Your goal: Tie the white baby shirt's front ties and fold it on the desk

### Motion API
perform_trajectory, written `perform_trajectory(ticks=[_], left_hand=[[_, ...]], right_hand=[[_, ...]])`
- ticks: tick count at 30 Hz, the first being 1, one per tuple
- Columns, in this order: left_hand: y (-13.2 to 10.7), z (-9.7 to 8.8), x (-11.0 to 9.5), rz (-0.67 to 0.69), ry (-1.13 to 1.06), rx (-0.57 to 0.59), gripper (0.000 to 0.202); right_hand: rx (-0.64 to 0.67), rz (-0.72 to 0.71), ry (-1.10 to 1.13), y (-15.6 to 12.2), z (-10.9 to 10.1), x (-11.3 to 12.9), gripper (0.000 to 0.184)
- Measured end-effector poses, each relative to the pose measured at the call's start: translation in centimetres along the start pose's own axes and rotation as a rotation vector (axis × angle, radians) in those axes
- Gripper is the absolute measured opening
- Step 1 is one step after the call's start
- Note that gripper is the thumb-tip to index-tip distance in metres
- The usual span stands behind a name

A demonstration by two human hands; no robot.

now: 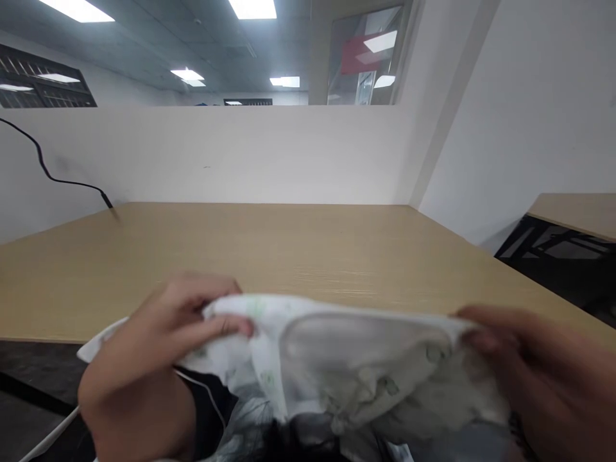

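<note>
A white garment [337, 359] with a faint green print is stretched between my two hands, just above the near edge of a light wooden table [269, 250]. My left hand [154, 359] pinches its left end, thumb on top and fingers curled under. At the right end my right hand [534, 378] grips the cloth with closed fingers. The lower part of the garment hangs crumpled below the frame's bottom edge.
White partition walls stand behind and to the right of the table. A black cable [52, 176] runs down the left partition to the tabletop. A second wooden desk [577, 215] with a dark frame stands at the right. A thin white cord [202, 388] hangs near my left wrist.
</note>
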State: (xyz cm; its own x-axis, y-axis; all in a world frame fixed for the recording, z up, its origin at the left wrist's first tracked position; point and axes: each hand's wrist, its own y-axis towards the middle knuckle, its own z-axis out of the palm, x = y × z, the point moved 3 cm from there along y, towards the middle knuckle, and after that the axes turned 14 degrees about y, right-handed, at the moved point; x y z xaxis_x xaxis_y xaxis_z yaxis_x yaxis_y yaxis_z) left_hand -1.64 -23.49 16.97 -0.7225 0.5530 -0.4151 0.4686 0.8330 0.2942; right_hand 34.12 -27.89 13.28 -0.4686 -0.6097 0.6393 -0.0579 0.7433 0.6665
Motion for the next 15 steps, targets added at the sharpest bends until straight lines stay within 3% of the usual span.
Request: perform_trajectory(ticks=[1,3,6,8,10,12,15], left_hand=[[1.3,-0.8,0.2,-0.054,0.065,-0.073,0.050],[5.3,-1.3,1.9,-0.148,0.201,-0.087,0.055],[12.6,0.5,6.6,-0.261,0.365,0.043,0.060],[16.6,3.5,10.0,-0.325,0.467,0.177,0.065],[18.8,7.1,12.8,-0.375,0.558,0.254,0.071],[19.4,10.7,14.8,-0.373,0.620,0.215,0.076],[18.3,15.2,16.3,-0.178,0.499,0.238,0.074]], right_hand=[[-0.061,-0.100,-0.073,1.8,0.0,0.7,0.017],[-0.043,-0.196,-0.159,5.9,1.0,0.5,0.027],[0.124,-0.105,-0.312,12.3,4.2,-3.9,0.041],[0.243,-0.036,-0.439,15.3,6.7,-8.5,0.042],[0.381,0.090,-0.532,16.6,9.2,-13.4,0.038],[0.548,0.242,-0.595,16.5,11.6,-17.4,0.037],[0.778,0.429,-0.598,14.9,14.7,-21.1,0.047]])
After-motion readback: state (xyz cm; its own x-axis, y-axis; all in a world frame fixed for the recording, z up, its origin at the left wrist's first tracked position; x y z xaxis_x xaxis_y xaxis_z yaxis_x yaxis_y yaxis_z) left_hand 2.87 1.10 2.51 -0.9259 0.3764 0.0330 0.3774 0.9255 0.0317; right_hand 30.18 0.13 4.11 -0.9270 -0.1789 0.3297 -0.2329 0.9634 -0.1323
